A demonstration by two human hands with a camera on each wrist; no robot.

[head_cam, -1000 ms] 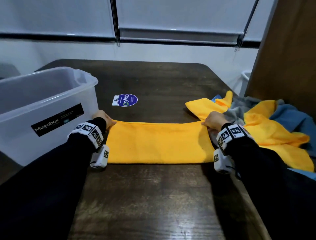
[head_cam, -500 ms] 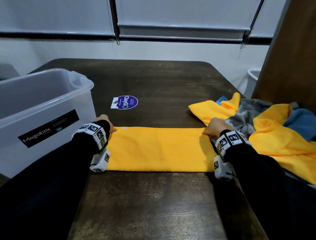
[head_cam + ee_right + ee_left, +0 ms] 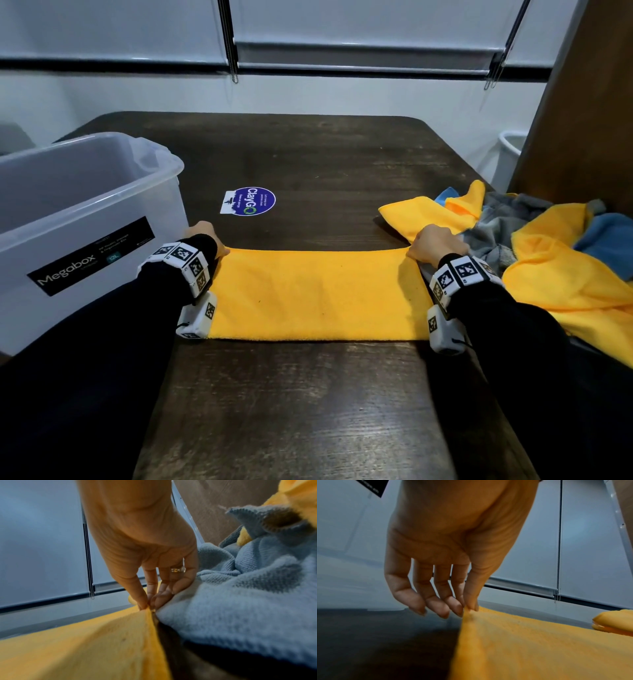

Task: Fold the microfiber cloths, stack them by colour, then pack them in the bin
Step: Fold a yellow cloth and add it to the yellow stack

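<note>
The yellow cloth [image 3: 317,294] is lying flat on the table [image 3: 308,411], between the bin [image 3: 85,219] and the pile of cloths [image 3: 548,260]. The left hand [image 3: 452,545] and right hand [image 3: 145,545] are pinching its far corners. It looks soft, light and floppy, so corners are probably the best spots to hold.

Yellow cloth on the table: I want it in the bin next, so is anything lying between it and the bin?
Nothing visible does. The yellow cloth, pinched by the left hand and right hand, lies just right of the bin, whose top is open.

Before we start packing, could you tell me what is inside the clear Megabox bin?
The visible part of the Megabox bin looks empty: only bare translucent walls show. Its floor and left portion are outside the head view.
</note>
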